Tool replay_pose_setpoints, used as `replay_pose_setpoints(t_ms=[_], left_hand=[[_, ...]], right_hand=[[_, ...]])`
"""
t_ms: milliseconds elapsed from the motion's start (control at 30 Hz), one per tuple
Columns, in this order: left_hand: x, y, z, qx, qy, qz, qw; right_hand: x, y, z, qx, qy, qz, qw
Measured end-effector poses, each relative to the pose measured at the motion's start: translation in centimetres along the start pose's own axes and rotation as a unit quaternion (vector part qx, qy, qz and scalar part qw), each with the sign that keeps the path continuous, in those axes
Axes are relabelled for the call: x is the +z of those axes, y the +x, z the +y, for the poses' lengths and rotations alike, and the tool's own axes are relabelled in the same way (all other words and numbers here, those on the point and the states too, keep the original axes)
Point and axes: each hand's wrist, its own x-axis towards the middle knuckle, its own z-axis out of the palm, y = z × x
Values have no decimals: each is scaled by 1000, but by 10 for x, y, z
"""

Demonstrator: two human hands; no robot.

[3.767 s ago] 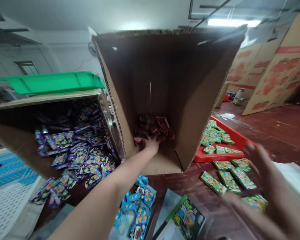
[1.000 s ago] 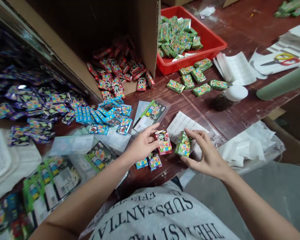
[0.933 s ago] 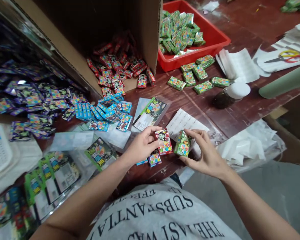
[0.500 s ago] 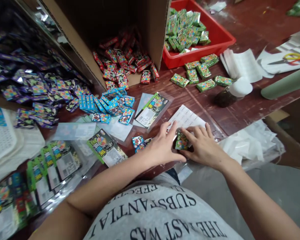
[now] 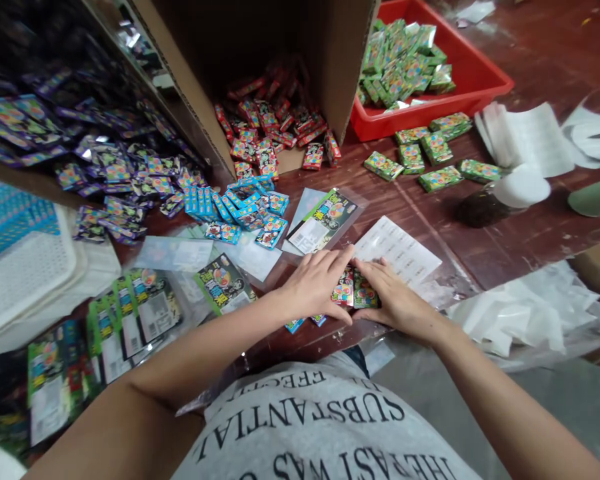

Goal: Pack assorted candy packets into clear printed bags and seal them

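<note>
My left hand [image 5: 316, 285] is curved around a small red packet [image 5: 344, 289], its thumb on the near side and its fingers on the far side. Against it lies a small green packet [image 5: 365, 291], gripped between the thumb and fingers of my right hand [image 5: 397, 300]. The two packets stand side by side at the table's near edge. A blue packet [image 5: 295, 325] and a purple packet [image 5: 319, 320] peek out from under my left hand, mostly hidden. Just beyond my right hand lies a white sheet of printed labels [image 5: 399, 248].
Blue packets [image 5: 225, 231] are heaped ahead, near a cardboard box [image 5: 190, 87] of red packets. Purple packets [image 5: 115, 173] spread leftward. A red tray [image 5: 430, 117] holds green packets. Printed bags [image 5: 325, 223] lie around; a white-capped jar [image 5: 523, 187] stands right.
My hands have closed in on each other, and the red packet now shows beside the green one. The camera view has shifted, so the surroundings appear further right.
</note>
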Motion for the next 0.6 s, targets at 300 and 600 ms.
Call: replay_pose_setpoints(t_ms=[300,600], left_hand=[[-77,-165,-69,5,107,-168,980],[-64,-171,-57,-9,109,-140,984]], right_hand=[[-4,64,-51,-164,-4,-147,975],[40,110,-51,-256,44,-181,949]])
